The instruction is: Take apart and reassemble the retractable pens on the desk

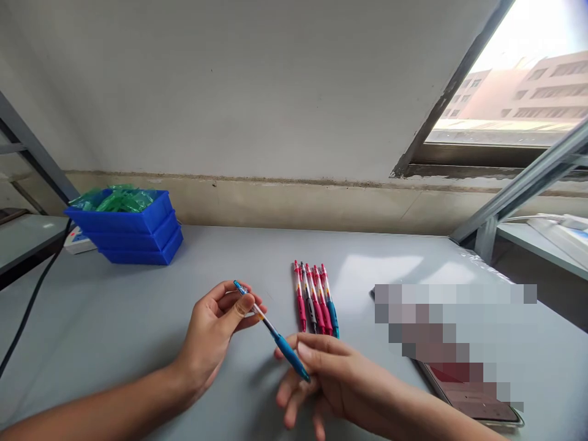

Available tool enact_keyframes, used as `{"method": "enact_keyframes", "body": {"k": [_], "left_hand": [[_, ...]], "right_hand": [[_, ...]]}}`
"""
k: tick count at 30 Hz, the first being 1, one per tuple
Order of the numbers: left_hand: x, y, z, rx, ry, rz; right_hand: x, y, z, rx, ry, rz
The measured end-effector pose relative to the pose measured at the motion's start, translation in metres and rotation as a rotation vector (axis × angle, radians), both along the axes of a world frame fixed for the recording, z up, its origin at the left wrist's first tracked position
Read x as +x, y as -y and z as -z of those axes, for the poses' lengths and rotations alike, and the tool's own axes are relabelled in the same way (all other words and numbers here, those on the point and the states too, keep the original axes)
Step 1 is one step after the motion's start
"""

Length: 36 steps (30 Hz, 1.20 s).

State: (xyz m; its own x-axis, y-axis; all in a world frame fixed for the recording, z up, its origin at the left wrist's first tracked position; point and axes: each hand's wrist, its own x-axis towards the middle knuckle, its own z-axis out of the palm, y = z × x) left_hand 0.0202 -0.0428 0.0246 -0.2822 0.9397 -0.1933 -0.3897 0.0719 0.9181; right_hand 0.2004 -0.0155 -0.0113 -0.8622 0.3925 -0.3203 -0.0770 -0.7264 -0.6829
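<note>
My left hand [214,331] pinches a retractable pen between thumb and fingers near its clicker end. This pen [287,352] has a clear barrel, a blue clicker and a blue rubber grip, and it slants down to the right. At the grip, the thumb and index finger of my right hand [321,373] close on the pen from either side, while the other fingers hang loosely apart below. Just beyond lie several pens [315,300] side by side in a row, mostly with red grips. One has a black grip, and the rightmost pairs a red clicker with a blue grip.
Stacked blue bins [138,239] stand at the back left, with green plastic bags [124,199] in the top one. A white power strip [78,242] sits beside them. On the right lies a phone [478,404], partly blurred out. A wall closes the grey table [220,257] behind.
</note>
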Motion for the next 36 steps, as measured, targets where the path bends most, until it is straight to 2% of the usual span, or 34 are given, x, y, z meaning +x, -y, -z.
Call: {"method": "enact_keyframes", "body": {"k": [10, 16, 26, 32, 36], "left_hand": [[-0.002, 0.0, 0.001, -0.001, -0.006, -0.018], [-0.009, -0.006, 0.001, 0.037, -0.026, -0.072], [-0.018, -0.011, -0.001, 0.045, 0.024, -0.151], [-0.012, -0.008, -0.001, 0.018, 0.026, -0.086], [-0.001, 0.0, 0.0, -0.012, 0.02, 0.083]], "right_hand": [[0.002, 0.0, -0.001, -0.039, -0.001, -0.069], [0.002, 0.001, 0.002, 0.034, -0.002, -0.107], [0.002, 0.001, -0.005, 0.088, 0.028, -0.106], [0.001, 0.001, -0.006, 0.1, 0.035, -0.109], [0.002, 0.004, -0.008, 0.193, 0.098, -0.063]]}}
